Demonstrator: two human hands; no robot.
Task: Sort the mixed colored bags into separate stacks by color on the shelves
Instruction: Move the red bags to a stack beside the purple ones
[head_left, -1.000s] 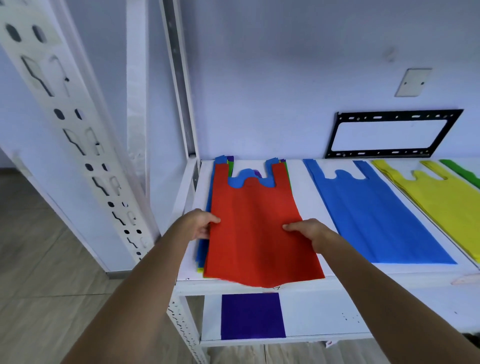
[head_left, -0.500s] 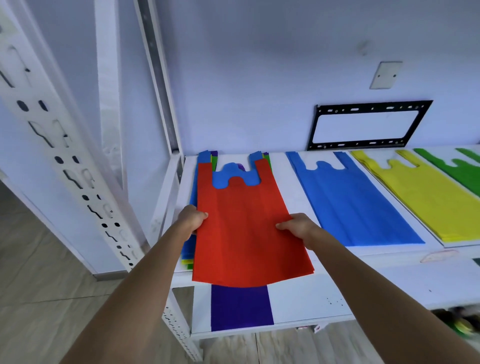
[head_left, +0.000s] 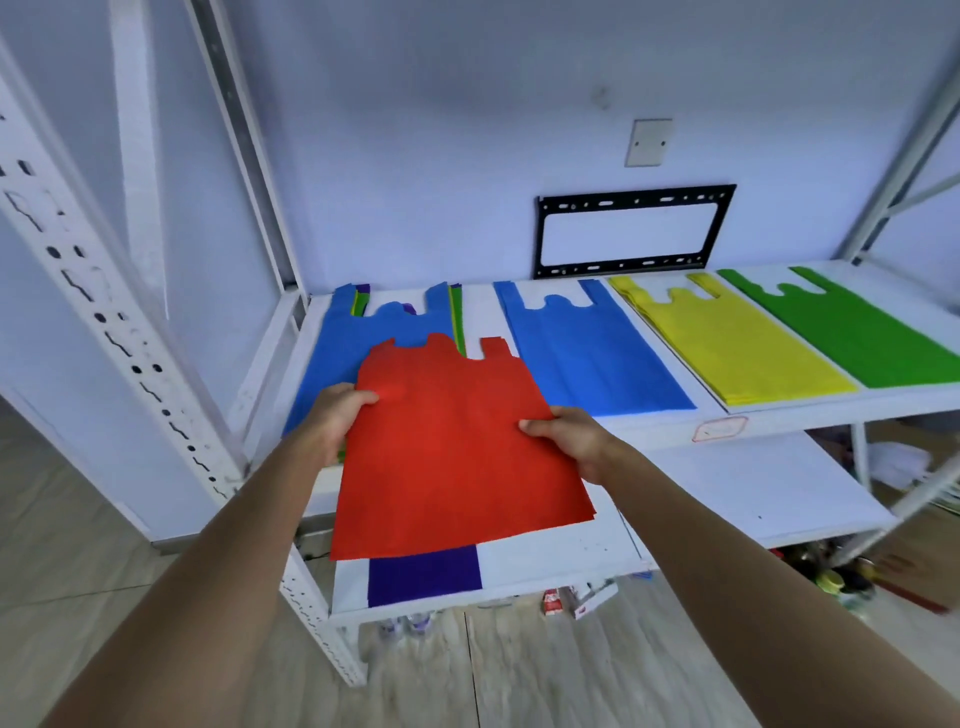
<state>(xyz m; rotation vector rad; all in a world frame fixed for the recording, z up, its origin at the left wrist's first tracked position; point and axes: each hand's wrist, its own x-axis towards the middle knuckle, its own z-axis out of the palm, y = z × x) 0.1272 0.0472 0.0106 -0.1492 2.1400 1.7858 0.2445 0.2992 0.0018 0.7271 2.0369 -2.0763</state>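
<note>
I hold a red bag (head_left: 452, 457) flat in the air, in front of the upper shelf (head_left: 675, 431). My left hand (head_left: 337, 415) grips its left edge and my right hand (head_left: 571, 441) grips its right edge. Behind it on the shelf's left end lies the mixed pile (head_left: 343, 353), blue on top with green, yellow and purple edges showing. To the right lie a blue stack (head_left: 587, 353), a yellow stack (head_left: 727, 348) and a green stack (head_left: 862, 332). A purple bag (head_left: 423, 574) lies on the lower shelf (head_left: 727, 493), partly hidden by the red bag.
White perforated uprights (head_left: 104, 332) stand at the left, a grey post (head_left: 893, 156) at the right. A black bracket (head_left: 634, 231) hangs on the back wall. Bottles and small boxes (head_left: 576, 597) sit on the wooden floor under the shelves.
Both hands have lifted the red bag off the mixed pile and drawn it toward me and slightly right. The blue bag beneath is now uncovered. The view has swung right, showing the green stack.
</note>
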